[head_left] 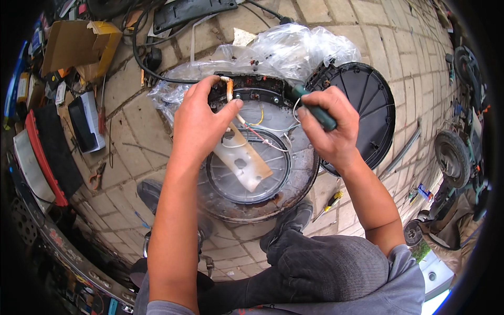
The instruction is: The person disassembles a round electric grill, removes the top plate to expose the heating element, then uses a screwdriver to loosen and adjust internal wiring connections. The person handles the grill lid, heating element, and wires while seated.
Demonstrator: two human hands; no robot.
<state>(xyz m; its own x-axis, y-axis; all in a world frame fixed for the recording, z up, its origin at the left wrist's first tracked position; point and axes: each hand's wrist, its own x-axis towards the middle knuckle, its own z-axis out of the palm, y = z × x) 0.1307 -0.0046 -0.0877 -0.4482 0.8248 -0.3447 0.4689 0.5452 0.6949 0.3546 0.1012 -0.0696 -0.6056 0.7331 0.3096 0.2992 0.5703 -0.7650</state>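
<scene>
My left hand (202,115) is closed, thumb and fingers about a short bent white piece (229,89) with orange-brown stains; a black cable (176,80) runs up to that hand. My right hand (336,123) grips a dark green handled tool (321,116) whose working end I cannot make out. Below both hands lies a round, rust-stained metal housing (302,176) with a clear round disc in it. Across the disc rests a whitish, brown-stained flat strip (241,163). Thin coloured wires (262,131) loop between the hands, above the housing.
A round black ribbed cover (370,105) lies right of the housing, crumpled clear plastic (299,50) behind it. A yellow-handled screwdriver (331,202) is by my shoe. At left are orange-handled pliers (96,176) and a cardboard box (79,50); a wheel (451,158) stands at right.
</scene>
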